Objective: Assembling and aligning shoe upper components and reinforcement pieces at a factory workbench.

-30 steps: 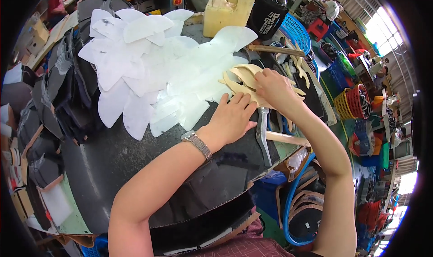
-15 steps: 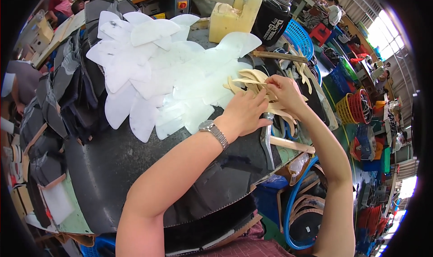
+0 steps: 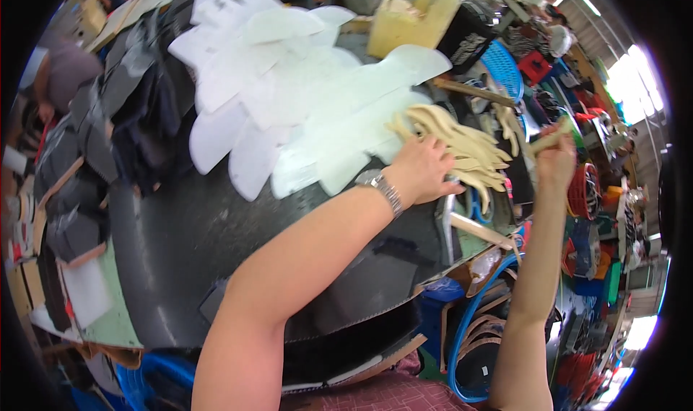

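Observation:
A pile of curved, cream-coloured strips lies at the right part of the work surface. My left hand, with a metal-banded watch on its wrist, rests at the pile's near left edge. Its fingers are spread on the strips and its thumb stands apart. Off to the right of the pile, my raised right hand pinches a cream strip, slightly blurred. Left of the pile, many overlapping white leaf-shaped sheets are spread out.
A hammer with a wooden handle lies near me, below the strips. Behind are a yellowish block and a black container. Dark cut pieces are heaped at left. A blue-rimmed basket stands below the table edge, and people work farther back.
My right hand has moved away from the pile to the right with a strip in it. My left hand stays by the strips. The whole view has shifted.

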Motion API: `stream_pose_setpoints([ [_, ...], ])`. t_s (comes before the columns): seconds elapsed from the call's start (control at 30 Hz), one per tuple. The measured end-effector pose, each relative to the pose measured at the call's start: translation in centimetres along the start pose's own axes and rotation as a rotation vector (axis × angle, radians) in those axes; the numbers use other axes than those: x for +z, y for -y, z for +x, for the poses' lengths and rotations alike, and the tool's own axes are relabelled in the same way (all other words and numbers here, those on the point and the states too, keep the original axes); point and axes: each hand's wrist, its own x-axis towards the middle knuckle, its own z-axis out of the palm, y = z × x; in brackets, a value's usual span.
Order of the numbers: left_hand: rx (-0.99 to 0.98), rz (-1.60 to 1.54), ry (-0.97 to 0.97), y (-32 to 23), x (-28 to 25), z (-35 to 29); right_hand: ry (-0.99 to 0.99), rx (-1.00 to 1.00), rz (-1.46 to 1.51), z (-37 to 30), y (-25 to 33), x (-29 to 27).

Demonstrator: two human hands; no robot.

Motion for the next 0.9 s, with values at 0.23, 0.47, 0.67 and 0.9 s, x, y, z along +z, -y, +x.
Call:
stream_pose_setpoints([
  [0.23,-0.255,-0.326,-0.068,4.9,-12.2,-12.7,0.614,0.521,-0.432,-15.3,4.6,9.2],
  [0.47,-0.227,-0.035,0.06,-4.3,-18.2,-30.2,1.014,1.242,-0.405,-25.3,0.9,18.7],
  [0.67,-0.295,-0.14,0.172,-5.5,-16.6,-31.9,1.159,1.336,-0.489,-28.9,-1.3,21.3],
  [0.9,-0.149,0.054,0.188,-4.8,-16.0,-33.0,1.192,1.344,-0.662,-29.7,-2.9,22.4],
])
